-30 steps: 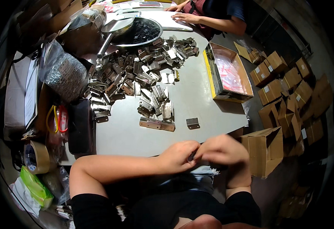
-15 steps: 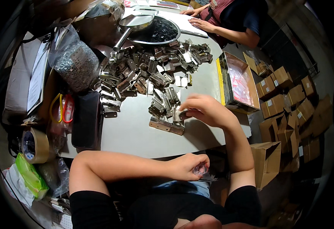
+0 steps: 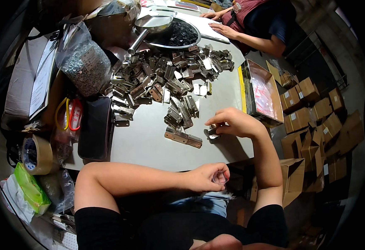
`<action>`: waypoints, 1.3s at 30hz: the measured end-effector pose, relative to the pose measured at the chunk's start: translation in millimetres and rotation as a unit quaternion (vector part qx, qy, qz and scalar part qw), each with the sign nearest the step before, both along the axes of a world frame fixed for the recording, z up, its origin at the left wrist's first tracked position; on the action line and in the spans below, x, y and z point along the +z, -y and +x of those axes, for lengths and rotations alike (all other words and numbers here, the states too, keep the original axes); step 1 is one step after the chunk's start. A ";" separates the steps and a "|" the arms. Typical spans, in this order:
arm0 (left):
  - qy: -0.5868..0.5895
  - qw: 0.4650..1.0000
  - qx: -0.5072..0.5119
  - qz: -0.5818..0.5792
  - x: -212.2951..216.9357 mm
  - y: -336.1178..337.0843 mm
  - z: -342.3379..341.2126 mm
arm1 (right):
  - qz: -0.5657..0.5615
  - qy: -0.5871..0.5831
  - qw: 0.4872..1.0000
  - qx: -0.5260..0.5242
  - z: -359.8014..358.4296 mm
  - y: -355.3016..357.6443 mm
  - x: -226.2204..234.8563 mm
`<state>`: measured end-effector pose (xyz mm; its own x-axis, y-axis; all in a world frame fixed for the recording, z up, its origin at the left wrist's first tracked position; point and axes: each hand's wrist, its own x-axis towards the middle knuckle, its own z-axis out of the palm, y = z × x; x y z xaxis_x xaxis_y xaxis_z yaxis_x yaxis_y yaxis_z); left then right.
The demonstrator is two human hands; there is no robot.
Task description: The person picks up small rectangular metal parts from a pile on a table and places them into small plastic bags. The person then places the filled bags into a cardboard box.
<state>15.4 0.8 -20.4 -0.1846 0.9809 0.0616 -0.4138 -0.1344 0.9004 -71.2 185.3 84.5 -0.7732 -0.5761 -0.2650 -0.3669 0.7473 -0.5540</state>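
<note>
My right hand (image 3: 237, 123) is over the table's front right part, its fingers pinched on a small shiny metal bracket (image 3: 212, 133) just above or on the tabletop. My left hand (image 3: 205, 176) is low in front of my body, past the table edge, curled around a piece of clear plastic (image 3: 220, 178), which looks like a small bag; much of it hides inside the fingers. Left of my right hand, a few brackets with holes (image 3: 183, 137) lie in a row, with a small cluster (image 3: 181, 111) behind them. A big heap of similar brackets (image 3: 157, 75) spreads farther back.
Behind the heap stands a metal bowl of black parts (image 3: 178, 35) with a metal scoop (image 3: 153, 24). A bag of screws (image 3: 84, 64) and a dark case (image 3: 95, 129) are at left. At right is an open box of plastic bags (image 3: 262, 93). Another person's hands (image 3: 224, 30) rest on the far side.
My right hand has moved right and slightly nearer, carrying a bracket away from the small cluster. My left hand has risen slightly, still around the clear plastic.
</note>
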 end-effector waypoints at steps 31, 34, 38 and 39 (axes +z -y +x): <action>0.019 0.998 -0.020 -0.054 0.7 2.3 4.4 | -0.047 -0.248 0.923 -0.291 129.8 1.6 -54.5; 0.065 0.994 -0.031 -0.076 -2.3 2.4 6.9 | -0.074 -0.263 0.913 -0.303 133.1 3.8 -59.0; 0.063 0.995 -0.032 -0.077 -6.4 1.7 9.1 | -0.127 -0.233 0.892 -0.367 135.7 4.4 -56.6; 0.061 0.995 -0.031 -0.075 -6.7 1.6 9.9 | -0.138 -0.216 0.889 -0.379 136.7 1.7 -57.2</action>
<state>25.2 -0.9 -27.1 -0.1199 0.9872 -0.1050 -0.5242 0.0268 0.8512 65.5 183.7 27.3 -0.9623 0.1569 0.2224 -0.0392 0.7288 -0.6836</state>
